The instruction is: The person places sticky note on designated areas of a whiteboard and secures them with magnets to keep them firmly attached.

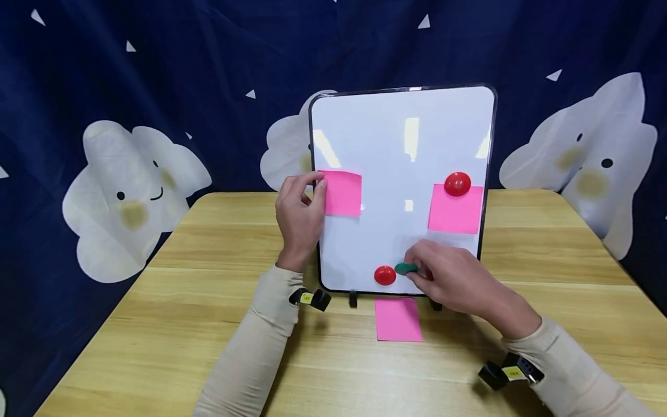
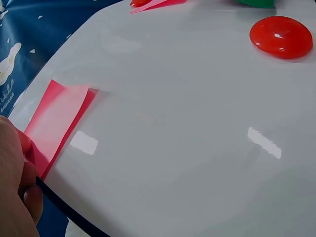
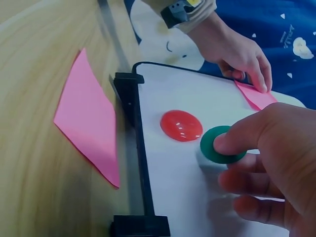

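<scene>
My left hand (image 1: 301, 217) pinches the left edge of a pink sticky note (image 1: 344, 194) against the left side of a whiteboard (image 1: 385, 139). In the left wrist view that note (image 2: 59, 118) lifts slightly off the board along its free edge. Low on the board, my right hand (image 1: 450, 278) pinches a round green magnet (image 3: 222, 144) between thumb and fingers. Beside the green magnet, a red magnet (image 1: 385, 275) sits on the board near its bottom edge. Another red magnet (image 1: 457, 184) overlaps the top of a second pink sticky note (image 1: 454, 211) at the right.
A third pink sticky note (image 1: 398, 319) lies on the wooden table (image 1: 208, 324) in front of the board. Black feet (image 3: 140, 226) support the board's lower edge. Behind the table hangs a dark blue curtain (image 1: 208, 69) with cloud faces.
</scene>
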Available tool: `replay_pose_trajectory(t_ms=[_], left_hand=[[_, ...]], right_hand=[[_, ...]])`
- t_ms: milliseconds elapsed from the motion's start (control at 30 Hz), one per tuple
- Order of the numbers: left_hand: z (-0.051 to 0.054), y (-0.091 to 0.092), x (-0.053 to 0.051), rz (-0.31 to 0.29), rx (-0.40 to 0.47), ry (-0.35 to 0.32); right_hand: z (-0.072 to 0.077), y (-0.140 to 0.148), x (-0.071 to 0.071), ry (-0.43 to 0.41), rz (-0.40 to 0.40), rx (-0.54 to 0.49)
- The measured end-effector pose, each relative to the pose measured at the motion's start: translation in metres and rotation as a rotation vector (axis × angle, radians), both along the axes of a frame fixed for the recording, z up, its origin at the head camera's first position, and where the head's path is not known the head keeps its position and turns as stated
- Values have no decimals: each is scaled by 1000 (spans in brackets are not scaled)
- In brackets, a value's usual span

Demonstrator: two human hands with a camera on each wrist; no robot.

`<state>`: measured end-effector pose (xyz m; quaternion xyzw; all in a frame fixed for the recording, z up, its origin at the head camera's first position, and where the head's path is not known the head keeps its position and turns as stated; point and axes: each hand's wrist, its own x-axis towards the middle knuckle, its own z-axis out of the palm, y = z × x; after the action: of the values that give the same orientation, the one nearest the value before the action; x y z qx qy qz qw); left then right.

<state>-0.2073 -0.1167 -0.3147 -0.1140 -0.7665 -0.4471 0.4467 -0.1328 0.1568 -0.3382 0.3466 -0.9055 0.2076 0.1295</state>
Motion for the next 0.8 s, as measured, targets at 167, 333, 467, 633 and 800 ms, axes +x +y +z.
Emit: replay_pose_trajectory(t_ms=[167, 333, 467, 633, 800], left_hand=[[-1, -2, -1, -14, 18, 1], [-4, 0, -2, -26, 19, -11], [-5, 1, -2, -29, 20, -13], [-3, 1, -1, -29, 19, -16], [-3, -1, -1, -24, 18, -10]], right_hand=[[4, -3, -5, 2, 6, -71], [6, -7, -9, 3, 4, -109], [10, -11, -11, 10, 22, -143], [19, -18, -13, 22, 50, -209], [31, -28, -19, 25, 53, -268]])
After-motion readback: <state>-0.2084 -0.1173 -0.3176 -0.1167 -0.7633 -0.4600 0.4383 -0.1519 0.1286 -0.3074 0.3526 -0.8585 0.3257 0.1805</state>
